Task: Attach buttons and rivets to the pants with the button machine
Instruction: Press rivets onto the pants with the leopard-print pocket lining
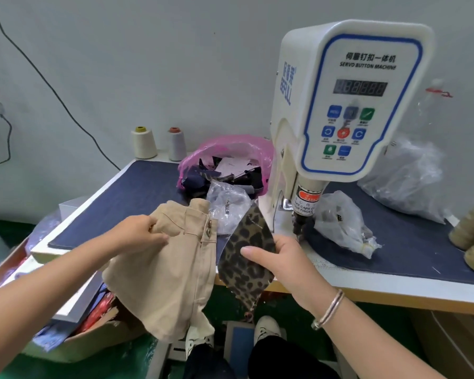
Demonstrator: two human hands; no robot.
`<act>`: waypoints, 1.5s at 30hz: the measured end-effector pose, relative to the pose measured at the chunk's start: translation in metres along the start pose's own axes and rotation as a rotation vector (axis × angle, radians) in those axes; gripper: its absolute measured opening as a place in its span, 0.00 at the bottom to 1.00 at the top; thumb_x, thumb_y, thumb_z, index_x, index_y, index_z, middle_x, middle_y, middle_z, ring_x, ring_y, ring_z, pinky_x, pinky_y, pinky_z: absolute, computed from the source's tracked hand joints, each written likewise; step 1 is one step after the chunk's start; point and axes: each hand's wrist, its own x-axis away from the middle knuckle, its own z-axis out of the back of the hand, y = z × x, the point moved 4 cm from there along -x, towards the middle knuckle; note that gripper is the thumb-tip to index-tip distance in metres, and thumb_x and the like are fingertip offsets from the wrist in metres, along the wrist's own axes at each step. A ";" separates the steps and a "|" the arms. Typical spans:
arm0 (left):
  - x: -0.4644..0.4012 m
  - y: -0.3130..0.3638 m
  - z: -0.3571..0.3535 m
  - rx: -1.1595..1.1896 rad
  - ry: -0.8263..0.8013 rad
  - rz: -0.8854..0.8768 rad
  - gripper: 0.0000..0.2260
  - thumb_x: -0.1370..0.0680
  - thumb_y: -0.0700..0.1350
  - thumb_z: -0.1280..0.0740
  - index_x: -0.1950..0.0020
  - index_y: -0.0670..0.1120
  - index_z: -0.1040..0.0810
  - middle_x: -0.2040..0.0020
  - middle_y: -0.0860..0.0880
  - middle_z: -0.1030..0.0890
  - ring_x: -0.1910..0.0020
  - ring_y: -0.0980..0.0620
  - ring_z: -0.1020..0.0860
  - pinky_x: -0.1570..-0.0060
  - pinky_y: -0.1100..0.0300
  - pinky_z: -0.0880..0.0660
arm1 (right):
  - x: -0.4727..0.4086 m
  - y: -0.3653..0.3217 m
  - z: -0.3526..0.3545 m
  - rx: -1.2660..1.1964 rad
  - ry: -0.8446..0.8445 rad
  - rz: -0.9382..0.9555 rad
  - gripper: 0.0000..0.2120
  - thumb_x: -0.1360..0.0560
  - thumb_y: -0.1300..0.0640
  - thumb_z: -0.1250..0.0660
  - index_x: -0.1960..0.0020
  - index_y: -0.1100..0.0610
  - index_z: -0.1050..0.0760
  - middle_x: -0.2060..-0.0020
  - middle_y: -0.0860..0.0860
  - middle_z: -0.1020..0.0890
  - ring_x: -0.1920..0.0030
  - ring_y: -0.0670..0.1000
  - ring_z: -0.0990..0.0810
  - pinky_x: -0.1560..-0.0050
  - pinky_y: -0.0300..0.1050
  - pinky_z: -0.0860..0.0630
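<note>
Right now my left hand pinches the waistband of the small beige cotton pants, fingers curled into the cloth near the fly; my right hand grips a leopard-print fabric piece, thumb flat on top and fingers curled beneath; both pieces hang in the air just off the front edge of the denim-covered surface, the pants to the left, the leopard piece to the right. What matters for the coming move, as I judge it, is that the punch head of the white servo button machine stands up and to the right of the pants, nearer my right hand than my left; so the waistband must travel rightward across the leopard piece to reach it. The pants hang long axis downward, waistband uppermost, legs trailing below the surface's edge; they are soft and creased, with what seems a brown button already at the fly, though it is too small to be sure.
</note>
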 end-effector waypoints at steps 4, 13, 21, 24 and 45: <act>0.014 0.030 0.040 0.771 -0.207 -0.216 0.10 0.23 0.48 0.31 0.45 0.47 0.20 0.46 0.45 0.17 0.46 0.47 0.18 0.47 0.55 0.21 | -0.003 -0.010 -0.009 0.054 -0.208 0.035 0.17 0.30 0.50 0.26 0.45 0.35 0.24 0.43 0.45 0.19 0.43 0.45 0.20 0.42 0.43 0.25; 0.017 0.087 0.126 1.119 -0.250 -0.392 0.15 0.29 0.44 0.34 0.44 0.47 0.16 0.45 0.46 0.16 0.49 0.51 0.17 0.55 0.64 0.21 | -0.020 -0.050 -0.012 0.026 -0.214 0.175 0.10 0.28 0.53 0.31 0.48 0.43 0.21 0.47 0.48 0.17 0.46 0.47 0.19 0.48 0.38 0.23; -0.033 0.097 0.117 1.545 -0.097 -0.233 0.07 0.21 0.46 0.39 0.46 0.49 0.24 0.52 0.51 0.24 0.54 0.50 0.26 0.47 0.57 0.30 | 0.001 -0.015 0.014 -0.113 -0.072 0.149 0.05 0.35 0.49 0.30 0.63 0.50 0.22 0.64 0.50 0.18 0.58 0.51 0.18 0.51 0.45 0.24; -0.022 0.138 0.059 1.237 -0.092 -0.286 0.13 0.23 0.43 0.33 0.39 0.50 0.25 0.53 0.56 0.21 0.56 0.58 0.24 0.59 0.61 0.31 | 0.007 -0.020 0.017 -0.149 -0.131 0.175 0.10 0.36 0.53 0.31 0.62 0.59 0.26 0.63 0.56 0.23 0.59 0.56 0.22 0.52 0.49 0.24; 0.090 0.129 -0.041 0.999 -0.601 -0.403 0.07 0.23 0.51 0.33 0.46 0.56 0.19 0.47 0.54 0.16 0.48 0.56 0.18 0.53 0.69 0.24 | 0.015 0.017 0.003 -0.099 0.162 -0.077 0.06 0.25 0.47 0.34 0.51 0.44 0.20 0.54 0.46 0.15 0.53 0.46 0.16 0.50 0.43 0.21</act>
